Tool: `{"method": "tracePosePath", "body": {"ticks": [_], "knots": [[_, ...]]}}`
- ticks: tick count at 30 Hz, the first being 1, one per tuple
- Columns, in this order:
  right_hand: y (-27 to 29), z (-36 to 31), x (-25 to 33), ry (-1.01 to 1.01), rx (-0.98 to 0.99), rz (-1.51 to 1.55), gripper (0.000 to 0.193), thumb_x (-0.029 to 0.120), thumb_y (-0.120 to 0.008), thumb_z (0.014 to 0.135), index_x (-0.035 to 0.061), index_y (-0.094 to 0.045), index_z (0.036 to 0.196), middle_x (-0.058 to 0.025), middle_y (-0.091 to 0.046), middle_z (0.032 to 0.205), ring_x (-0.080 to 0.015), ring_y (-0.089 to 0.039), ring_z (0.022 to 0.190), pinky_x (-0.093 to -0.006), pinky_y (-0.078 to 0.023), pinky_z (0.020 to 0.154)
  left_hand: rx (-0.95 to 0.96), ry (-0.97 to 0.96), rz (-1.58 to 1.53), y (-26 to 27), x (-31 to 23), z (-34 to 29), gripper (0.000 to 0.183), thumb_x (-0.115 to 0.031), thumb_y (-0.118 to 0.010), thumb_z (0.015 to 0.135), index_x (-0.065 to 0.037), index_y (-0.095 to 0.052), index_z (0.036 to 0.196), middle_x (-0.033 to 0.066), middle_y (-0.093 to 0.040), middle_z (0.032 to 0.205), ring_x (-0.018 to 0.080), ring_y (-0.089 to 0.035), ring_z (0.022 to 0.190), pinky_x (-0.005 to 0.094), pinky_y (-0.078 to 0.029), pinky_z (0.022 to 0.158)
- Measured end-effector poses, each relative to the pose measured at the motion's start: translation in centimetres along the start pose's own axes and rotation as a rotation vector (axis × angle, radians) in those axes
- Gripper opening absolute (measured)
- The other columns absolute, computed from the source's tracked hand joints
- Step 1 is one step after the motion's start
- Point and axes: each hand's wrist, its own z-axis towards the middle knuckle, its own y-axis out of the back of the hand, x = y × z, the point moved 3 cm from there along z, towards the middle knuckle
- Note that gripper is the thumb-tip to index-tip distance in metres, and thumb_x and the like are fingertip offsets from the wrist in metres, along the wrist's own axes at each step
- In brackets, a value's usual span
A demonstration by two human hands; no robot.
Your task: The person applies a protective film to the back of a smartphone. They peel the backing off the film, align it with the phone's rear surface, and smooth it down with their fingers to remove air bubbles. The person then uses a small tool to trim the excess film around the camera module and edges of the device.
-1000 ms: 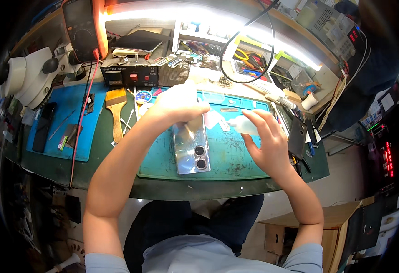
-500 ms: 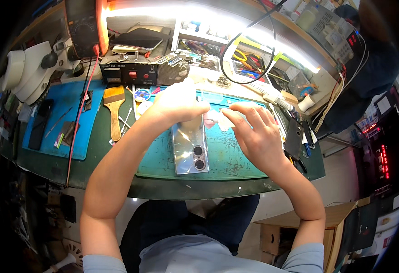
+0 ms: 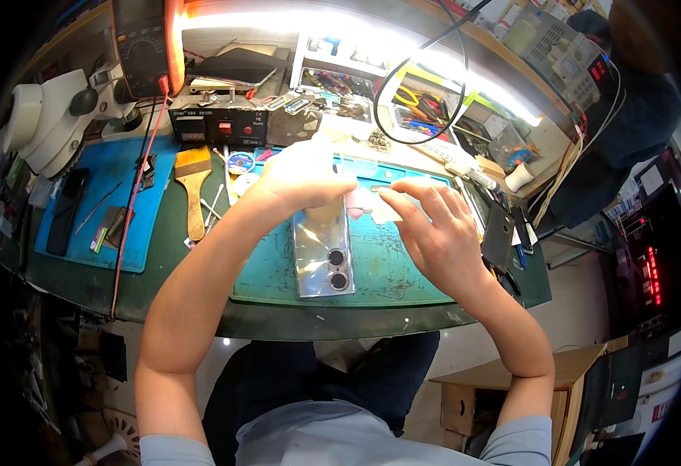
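Note:
A silvery, reflective phone [image 3: 323,260] lies on the blue-green work mat [image 3: 387,272], its two round dark camera rings toward me. My left hand [image 3: 303,175] is closed over the phone's far end, thumb pointing right; glare washes out its fingers, and what they hold is hidden. To the right, my right hand [image 3: 437,221] hovers above the mat, with thumb and forefinger pinched at a tiny light-brown piece [image 3: 379,188] too small to name. Between the hands lie pink and whitish scraps [image 3: 385,211].
Left of the mat are a wooden-handled brush [image 3: 194,190], cotton swabs and a blue mat [image 3: 96,202] bearing a dark phone [image 3: 67,210]. A microscope [image 3: 53,124] stands far left. A black cable [image 3: 379,97] loops overhead. Tools [image 3: 503,233] crowd the right edge; another person [image 3: 628,132] is beyond.
My right fingertips have shifted slightly, and the tiny piece shows more clearly at them. My left hand and the phone keep their places; the whole view has shifted a little.

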Motion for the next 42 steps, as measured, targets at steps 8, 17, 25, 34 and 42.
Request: {"method": "tracePosePath", "body": {"ticks": [8, 17, 25, 34, 42], "knots": [[-1.7, -2.2, -4.6, -0.711, -0.045, 0.832, 0.051, 0.009, -0.073, 0.084, 0.0019, -0.057, 0.132, -0.0111, -0.064, 0.117, -0.0226, -0.065, 0.105, -0.0368, -0.050, 0.094, -0.078, -0.046, -0.089, 0.4, 0.3, -0.4, 0.051, -0.039, -0.069, 0.079, 0.003, -0.058, 0.105, 0.0249, -0.067, 0.101, 0.0344, -0.065, 0.099, 0.0397, -0.051, 0.088], [-8.7, -4.8, -7.1, -0.776, -0.004, 0.746, 0.058, 0.018, -0.079, 0.082, 0.0004, -0.056, 0.132, -0.0102, -0.069, 0.109, -0.0170, -0.067, 0.097, -0.0320, -0.050, 0.091, -0.220, -0.030, -0.219, 0.3, 0.6, 0.0, 0.040, -0.030, -0.071, 0.080, 0.000, -0.053, 0.098, 0.0191, -0.064, 0.092, 0.0266, -0.062, 0.088, 0.0366, -0.050, 0.081], [-4.4, -4.3, -4.7, -0.704, -0.285, 0.381, 0.058, 0.008, -0.065, 0.084, 0.0008, -0.048, 0.139, -0.0141, -0.065, 0.107, -0.0262, -0.064, 0.103, -0.0392, -0.050, 0.093, -0.235, -0.049, -0.180, 1.5, -0.6, -1.6, 0.038, -0.031, -0.069, 0.084, 0.000, -0.053, 0.099, 0.0205, -0.065, 0.093, 0.0317, -0.064, 0.089, 0.0398, -0.050, 0.081], [-1.7, 0.3, 0.4, -0.783, 0.072, 1.187, 0.027, 0.028, -0.070, 0.096, 0.0010, -0.074, 0.094, 0.0007, -0.069, 0.078, -0.0044, -0.060, 0.069, -0.0215, -0.047, 0.062, -0.563, -0.337, -0.076, 1.4, -5.1, -5.8, 0.032, -0.025, -0.068, 0.082, -0.004, -0.050, 0.099, 0.0164, -0.060, 0.086, 0.0369, -0.062, 0.084, 0.0462, -0.047, 0.073], [0.0, -0.3, -0.6, -0.634, 0.180, 0.794, 0.021, 0.022, -0.071, 0.092, 0.0031, -0.074, 0.099, -0.0052, -0.065, 0.065, -0.0064, -0.055, 0.055, -0.0255, -0.045, 0.053, -0.654, -0.465, 0.040, 0.4, -6.6, -7.3, 0.027, -0.019, -0.072, 0.082, -0.007, -0.051, 0.096, 0.0094, -0.061, 0.085, 0.0315, -0.063, 0.083, 0.0436, -0.049, 0.066]]}}
